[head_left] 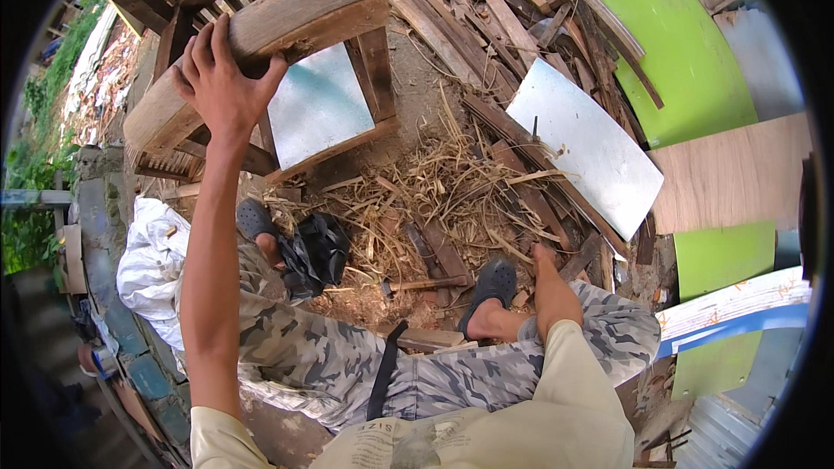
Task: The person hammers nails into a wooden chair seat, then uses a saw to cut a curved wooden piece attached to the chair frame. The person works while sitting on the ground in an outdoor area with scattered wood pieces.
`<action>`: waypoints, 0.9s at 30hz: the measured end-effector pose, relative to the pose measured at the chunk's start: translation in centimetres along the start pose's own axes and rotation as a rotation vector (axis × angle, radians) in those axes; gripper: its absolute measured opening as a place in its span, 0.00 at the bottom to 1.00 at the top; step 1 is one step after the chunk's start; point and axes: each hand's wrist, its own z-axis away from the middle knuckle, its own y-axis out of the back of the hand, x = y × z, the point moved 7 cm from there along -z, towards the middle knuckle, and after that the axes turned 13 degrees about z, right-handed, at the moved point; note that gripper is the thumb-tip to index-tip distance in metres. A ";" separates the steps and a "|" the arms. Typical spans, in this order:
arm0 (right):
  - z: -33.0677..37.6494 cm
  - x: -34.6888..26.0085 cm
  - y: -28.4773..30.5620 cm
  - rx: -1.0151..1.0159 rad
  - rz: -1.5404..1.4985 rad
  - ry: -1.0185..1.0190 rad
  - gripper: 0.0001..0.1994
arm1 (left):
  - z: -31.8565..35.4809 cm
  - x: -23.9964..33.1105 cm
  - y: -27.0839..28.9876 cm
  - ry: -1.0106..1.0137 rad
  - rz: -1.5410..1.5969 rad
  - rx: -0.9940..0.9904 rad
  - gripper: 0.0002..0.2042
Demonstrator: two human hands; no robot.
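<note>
My left hand (221,91) grips a thick bamboo pole (304,13), fingers over its far side and thumb against the near side. The pole slants across the top, its cut left end nearest me, above a wooden frame with a pale metallic panel (320,104). Low on the right, my right hand (540,257) reaches down past my knee toward wood strips and shavings (443,174). Its fingers are small and partly hidden, so whether it holds anything is unclear. Between my feet lies a hammer (426,284) with a wooden handle.
A black plastic bag (317,252) lies beside my left foot, with a white sack (155,252) farther left. Scrap boards (512,22) are piled at the back right. A light metallic sheet (591,148), a green panel (695,61) and plywood (730,172) line the right side.
</note>
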 end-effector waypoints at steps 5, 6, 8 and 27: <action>-0.5 -1.1 0.7 -0.075 -0.187 0.201 0.35 | -0.9 1.2 -0.5 0.038 0.044 -0.006 0.44; 0.4 -1.5 0.4 -0.108 -0.183 0.206 0.37 | -0.8 1.1 -0.5 0.051 0.044 -0.014 0.44; 2.0 -2.9 -0.4 -0.198 -0.176 0.226 0.39 | -0.7 0.7 -0.2 0.073 0.036 -0.032 0.44; 34.8 -23.4 34.6 0.646 0.700 1.174 0.15 | -6.1 3.9 0.2 0.231 -0.142 -0.771 0.51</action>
